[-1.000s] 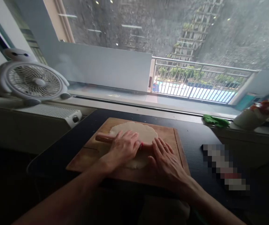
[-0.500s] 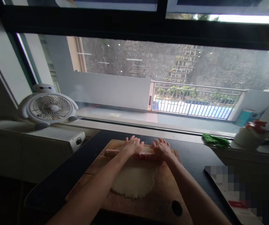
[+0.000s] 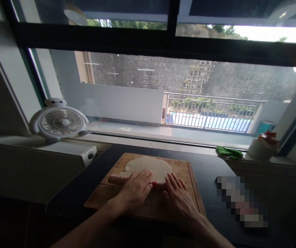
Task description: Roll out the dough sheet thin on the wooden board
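Note:
A flat, pale sheet of dough lies on a wooden board, its far rim ragged and rounded. Across its near part rests a rolling pin with a red mark near the middle. My left hand lies flat over the pin left of that mark, fingers stretched forward. Flat on the pin's right part is my right hand, fingers also extended and pointing away from me. Neither hand wraps around the pin. My hands and forearms hide the pin's right end and the near side of the board.
The board sits on a dark table against a window ledge. A white fan stands at the left above a vented white unit. A green cloth and a pale pot sit at the right. A blurred item lies on the table's right.
Both hands and the rolling pin have come back toward me, from the far part of the dough to its near part. My view has tilted slightly upward.

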`<action>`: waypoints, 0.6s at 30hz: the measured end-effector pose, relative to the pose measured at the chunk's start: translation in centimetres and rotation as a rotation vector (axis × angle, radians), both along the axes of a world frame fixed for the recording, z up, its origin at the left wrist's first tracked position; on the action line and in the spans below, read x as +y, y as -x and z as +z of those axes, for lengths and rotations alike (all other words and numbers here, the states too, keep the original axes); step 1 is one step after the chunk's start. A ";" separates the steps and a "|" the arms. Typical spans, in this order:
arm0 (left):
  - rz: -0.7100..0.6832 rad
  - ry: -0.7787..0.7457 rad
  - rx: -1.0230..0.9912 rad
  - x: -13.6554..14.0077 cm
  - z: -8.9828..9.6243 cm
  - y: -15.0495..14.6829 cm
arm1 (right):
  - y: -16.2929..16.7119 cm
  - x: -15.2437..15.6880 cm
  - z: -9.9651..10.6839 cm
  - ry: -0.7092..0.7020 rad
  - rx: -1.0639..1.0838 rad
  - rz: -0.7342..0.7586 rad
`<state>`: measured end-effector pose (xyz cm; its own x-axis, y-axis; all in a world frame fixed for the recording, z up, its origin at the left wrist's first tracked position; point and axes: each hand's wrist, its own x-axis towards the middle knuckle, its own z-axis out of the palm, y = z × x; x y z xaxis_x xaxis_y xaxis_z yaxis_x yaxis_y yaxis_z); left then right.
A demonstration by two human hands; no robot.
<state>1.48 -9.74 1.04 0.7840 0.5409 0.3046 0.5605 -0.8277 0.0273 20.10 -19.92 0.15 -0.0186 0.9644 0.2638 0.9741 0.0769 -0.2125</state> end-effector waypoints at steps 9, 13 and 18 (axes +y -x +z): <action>0.229 -0.044 -0.047 10.3 1.1 -6.6 | -3.3 13.6 2.1 0.012 0.036 -0.267; 0.365 -0.026 -0.081 14.0 1.8 -8.1 | -4.6 17.4 2.5 0.027 0.051 -0.312; 0.337 0.029 -0.042 12.3 1.0 -7.3 | -3.7 14.7 2.4 0.021 0.052 -0.257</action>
<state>8.76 2.53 2.06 0.5471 0.7761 0.3135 0.8000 -0.5950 0.0771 23.84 -5.26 2.59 0.2409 0.9409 0.2380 0.9487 -0.1766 -0.2621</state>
